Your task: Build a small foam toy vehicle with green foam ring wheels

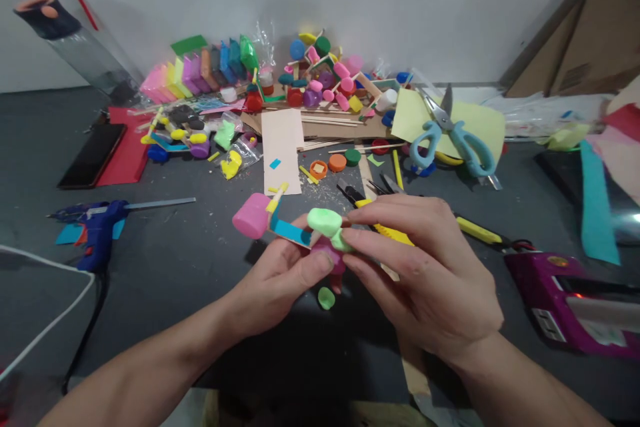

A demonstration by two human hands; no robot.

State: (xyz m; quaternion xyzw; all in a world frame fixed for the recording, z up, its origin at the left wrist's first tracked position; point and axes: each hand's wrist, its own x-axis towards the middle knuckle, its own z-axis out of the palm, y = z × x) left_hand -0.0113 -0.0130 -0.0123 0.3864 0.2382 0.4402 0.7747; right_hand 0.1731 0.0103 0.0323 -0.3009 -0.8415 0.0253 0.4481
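Note:
My left hand (295,267) grips a small handmade toy vehicle by its near end, thumb on top. At the toy's far end is a pink bottle cap (253,215), beside a yellow-tipped upright. A blue strip (291,231) runs along its body, and a purple cap (325,255) shows under my left thumb. Light green modelling clay (325,220) sits on the near end. My right hand (425,267) pinches part of that clay with its fingertips; my right thumb is hidden. Below the hands lies a flattened light green clay piece (327,298).
A blue glue gun (103,230) with a cord lies left, near a dark phone (93,155). Scissors (445,127) rest on yellow paper. Finished toys (325,77) and clay packets (200,70) line the back. A purple device (570,300) stands right, near a yellow cutter (479,229).

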